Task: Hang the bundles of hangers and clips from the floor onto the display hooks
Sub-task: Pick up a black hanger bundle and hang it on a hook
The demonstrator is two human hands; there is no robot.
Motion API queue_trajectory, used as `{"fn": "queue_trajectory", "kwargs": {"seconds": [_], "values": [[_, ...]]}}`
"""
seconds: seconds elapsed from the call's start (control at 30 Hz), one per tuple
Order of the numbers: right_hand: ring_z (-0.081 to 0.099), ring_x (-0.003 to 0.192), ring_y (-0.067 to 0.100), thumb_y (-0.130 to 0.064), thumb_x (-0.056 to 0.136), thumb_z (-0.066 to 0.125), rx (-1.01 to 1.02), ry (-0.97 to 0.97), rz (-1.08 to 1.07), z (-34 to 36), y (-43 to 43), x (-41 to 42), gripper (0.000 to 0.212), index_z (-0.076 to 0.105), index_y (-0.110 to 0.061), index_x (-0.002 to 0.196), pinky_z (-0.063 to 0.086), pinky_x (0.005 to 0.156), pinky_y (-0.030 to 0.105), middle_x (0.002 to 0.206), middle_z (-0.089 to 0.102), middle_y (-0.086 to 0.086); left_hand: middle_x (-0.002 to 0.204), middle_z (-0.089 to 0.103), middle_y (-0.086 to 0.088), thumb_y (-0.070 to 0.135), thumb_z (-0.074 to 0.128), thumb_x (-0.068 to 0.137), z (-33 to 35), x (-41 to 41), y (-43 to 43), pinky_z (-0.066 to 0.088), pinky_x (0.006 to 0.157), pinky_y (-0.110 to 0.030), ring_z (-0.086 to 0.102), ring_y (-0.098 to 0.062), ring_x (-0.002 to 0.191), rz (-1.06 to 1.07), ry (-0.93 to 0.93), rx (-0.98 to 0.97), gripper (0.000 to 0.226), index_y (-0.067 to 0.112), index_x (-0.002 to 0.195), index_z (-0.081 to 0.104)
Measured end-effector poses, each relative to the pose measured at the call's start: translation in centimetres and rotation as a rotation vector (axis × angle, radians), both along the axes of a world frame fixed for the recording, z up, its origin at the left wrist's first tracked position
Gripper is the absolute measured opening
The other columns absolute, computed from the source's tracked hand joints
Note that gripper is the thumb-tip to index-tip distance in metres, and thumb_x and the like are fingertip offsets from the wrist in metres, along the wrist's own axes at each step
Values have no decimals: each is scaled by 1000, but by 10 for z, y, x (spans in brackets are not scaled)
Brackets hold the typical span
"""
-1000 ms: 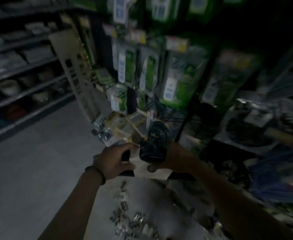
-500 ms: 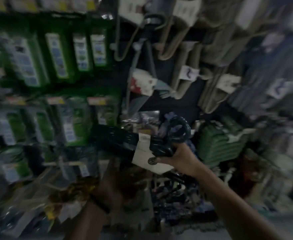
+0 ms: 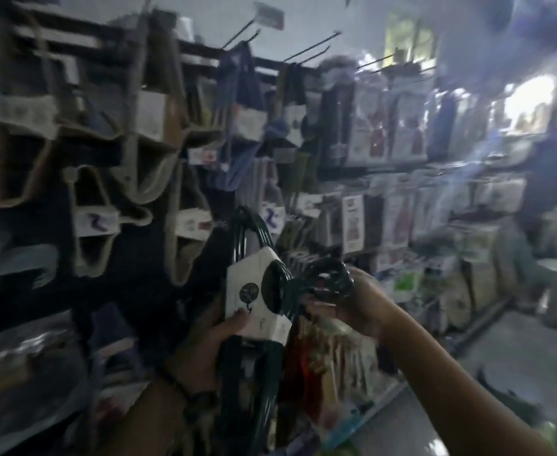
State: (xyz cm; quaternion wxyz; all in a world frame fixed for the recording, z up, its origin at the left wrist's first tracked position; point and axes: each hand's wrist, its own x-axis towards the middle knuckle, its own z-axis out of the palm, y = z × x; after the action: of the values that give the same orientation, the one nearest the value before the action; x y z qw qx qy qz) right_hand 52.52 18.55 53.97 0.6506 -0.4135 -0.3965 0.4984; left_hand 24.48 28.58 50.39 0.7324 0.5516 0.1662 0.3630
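A bundle of dark green hangers [image 3: 257, 350] with a white paper band round its middle is held upright in front of the display wall. My left hand [image 3: 218, 337] grips the bundle at the band from below. My right hand [image 3: 352, 301] grips the bunched hook ends [image 3: 328, 284] of the hangers on the right. Bare metal display hooks [image 3: 313, 47] stick out from the top rail, well above the bundle. The frame is blurred by motion.
Beige hanger bundles [image 3: 152, 179] with white labels hang across the left of the wall. Blue hangers [image 3: 244, 93] hang at the centre top. Packaged goods [image 3: 399, 218] fill the pegs to the right. A grey floor [image 3: 500, 366] and a metal pot [image 3: 556, 291] lie at the right.
The view has swung up and right from the floor and green packets to the hanger wall. The bundle has turned upright, and my left hand has come back onto its band.
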Motion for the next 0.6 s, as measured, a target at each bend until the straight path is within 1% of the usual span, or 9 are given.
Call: {"fn": "queue_trajectory", "kwargs": {"seconds": [0.03, 0.07, 0.13, 0.23, 0.3, 0.37, 0.43, 0.53, 0.6], "values": [[66, 115, 45, -31, 106, 48, -21, -26, -40, 12, -2, 19, 47, 66, 5, 131, 54, 101, 61, 133, 65, 33, 136, 69, -16, 11, 68, 91, 8, 29, 2, 62, 86, -49, 71, -39, 117, 13, -4, 63, 48, 25, 137, 65], [58, 126, 50, -46, 105, 44, -20, 8, -16, 27, -8, 42, 63, 61, 4, 138, 47, 106, 65, 141, 59, 34, 139, 68, -13, 6, 64, 91, 18, 54, 4, 61, 90, -50, 69, -37, 121, 22, -30, 109, 56, 29, 141, 61], [54, 132, 53, -62, 102, 45, -20, -57, -84, 61, -11, 88, 76, 58, 1, 142, 48, 106, 64, 141, 58, 34, 142, 67, -8, 0, 64, 90, 34, 96, 9, 59, 95, -53, 66, -35, 126, 48, -51, 230, 70, 33, 150, 50], [71, 110, 40, -35, 103, 64, 76, -378, -149, 101, 5, 127, 44, 65, 0, 130, 60, 92, 48, 126, 69, 29, 135, 71, 3, -7, 66, 91, 68, 152, 30, 62, 88, -37, 71, -20, 120, 128, -35, 406, 77, 44, 145, 48], [74, 98, 31, -29, 101, 68, 148, -542, -232, 122, 21, 144, 33, 69, -4, 123, 61, 83, 40, 116, 74, 23, 131, 72, 8, 5, 73, 94, 89, 185, 51, 62, 87, -31, 72, -14, 116, 151, -28, 467, 66, 48, 138, 50], [73, 99, 32, -32, 99, 69, 199, -586, -281, 142, 40, 157, 33, 71, -9, 122, 61, 85, 42, 117, 73, 23, 126, 74, 8, 30, 80, 90, 109, 212, 73, 63, 86, -38, 74, -15, 110, 231, -35, 478, 53, 51, 130, 53], [73, 103, 39, -31, 99, 68, 223, -627, -315, 160, 61, 170, 28, 72, -13, 120, 59, 93, 52, 117, 74, 21, 120, 75, 8, 44, 79, 88, 130, 232, 100, 64, 83, -40, 76, -15, 102, 314, -52, 499, 45, 50, 125, 55], [70, 107, 48, -24, 103, 64, 174, -699, -379, 191, 94, 188, 22, 73, -8, 116, 52, 100, 64, 110, 76, 19, 116, 75, 12, 42, 73, 86, 163, 255, 137, 62, 77, -28, 75, -7, 98, 364, -69, 586, 45, 41, 127, 55], [75, 98, 33, -23, 102, 65, 165, -872, -504, 212, 118, 197, 15, 77, -15, 108, 57, 96, 57, 100, 79, 7, 113, 75, 12, 33, 73, 92, 183, 271, 160, 60, 72, -20, 74, -4, 94, 381, -50, 636, 38, 34, 127, 57]]}}
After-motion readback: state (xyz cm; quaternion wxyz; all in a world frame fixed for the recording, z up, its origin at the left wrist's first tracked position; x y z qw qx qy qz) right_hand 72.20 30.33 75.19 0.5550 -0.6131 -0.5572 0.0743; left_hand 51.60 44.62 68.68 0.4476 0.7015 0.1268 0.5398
